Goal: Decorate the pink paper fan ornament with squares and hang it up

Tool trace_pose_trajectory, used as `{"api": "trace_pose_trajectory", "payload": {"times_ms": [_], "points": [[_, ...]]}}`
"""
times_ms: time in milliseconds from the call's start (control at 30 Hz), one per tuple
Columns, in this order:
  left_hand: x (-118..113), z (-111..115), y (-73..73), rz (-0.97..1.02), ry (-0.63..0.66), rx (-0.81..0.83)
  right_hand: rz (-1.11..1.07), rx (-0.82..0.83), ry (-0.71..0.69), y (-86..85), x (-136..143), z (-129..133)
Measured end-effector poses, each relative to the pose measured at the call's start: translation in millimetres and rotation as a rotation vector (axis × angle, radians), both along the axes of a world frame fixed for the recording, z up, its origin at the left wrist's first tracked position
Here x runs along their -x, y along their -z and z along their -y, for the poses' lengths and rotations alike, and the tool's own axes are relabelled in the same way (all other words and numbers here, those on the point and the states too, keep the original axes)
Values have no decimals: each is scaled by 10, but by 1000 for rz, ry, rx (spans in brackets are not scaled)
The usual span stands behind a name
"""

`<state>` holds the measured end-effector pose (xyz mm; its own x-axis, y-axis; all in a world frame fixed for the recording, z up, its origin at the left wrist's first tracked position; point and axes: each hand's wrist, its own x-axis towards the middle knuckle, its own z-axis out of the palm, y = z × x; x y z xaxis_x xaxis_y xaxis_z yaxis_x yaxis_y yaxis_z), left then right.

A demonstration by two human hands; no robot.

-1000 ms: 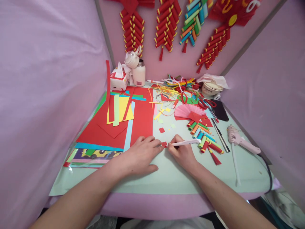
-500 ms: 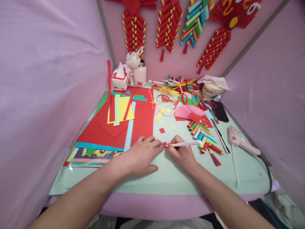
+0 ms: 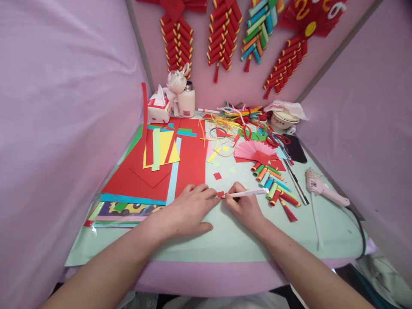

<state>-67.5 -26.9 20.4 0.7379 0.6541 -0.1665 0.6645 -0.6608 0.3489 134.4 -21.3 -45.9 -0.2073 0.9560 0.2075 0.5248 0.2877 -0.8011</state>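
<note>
A small red paper square [image 3: 220, 194] lies on the pale green table mat, between my two hands. My left hand [image 3: 193, 210] rests flat, thumb apart, with its fingertips at the square's left edge. In my right hand [image 3: 243, 208] is a white pen [image 3: 249, 192], pinched near its tip, which meets the right side of the square. A second red square [image 3: 218, 176] lies just beyond. To the right sits a pink paper fan [image 3: 254, 151] joined to colourful rolled paper tubes [image 3: 272, 182] and a red tassel [image 3: 290, 213].
Red paper sheets [image 3: 189, 171] and strips cover the left side. A pink glue gun [image 3: 325, 189] lies at right, near a black phone [image 3: 295, 149] and red-handled scissors [image 3: 273, 139]. At the back stand a tissue box [image 3: 159, 112], a white bottle [image 3: 186, 103] and a bowl [image 3: 283, 120].
The whole view has shifted slightly. My hands, the pen and the red square keep the same places relative to each other.
</note>
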Motion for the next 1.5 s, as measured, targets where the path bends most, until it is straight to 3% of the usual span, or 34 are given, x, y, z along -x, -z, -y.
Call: {"api": "trace_pose_trajectory", "payload": {"times_ms": [600,800,1167,1500], "points": [[6,1,1,6,0,0,8,-32,14,0,1,-9],[11,-3,14,-16,7,-6,-129,-9,173,-30,-40,20],[-9,-16,-4,-11,15,-28,-131,-89,197,-97,-85,19],[-43,-46,-45,6,2,-24,-216,-33,41,-83,-178,18]]}}
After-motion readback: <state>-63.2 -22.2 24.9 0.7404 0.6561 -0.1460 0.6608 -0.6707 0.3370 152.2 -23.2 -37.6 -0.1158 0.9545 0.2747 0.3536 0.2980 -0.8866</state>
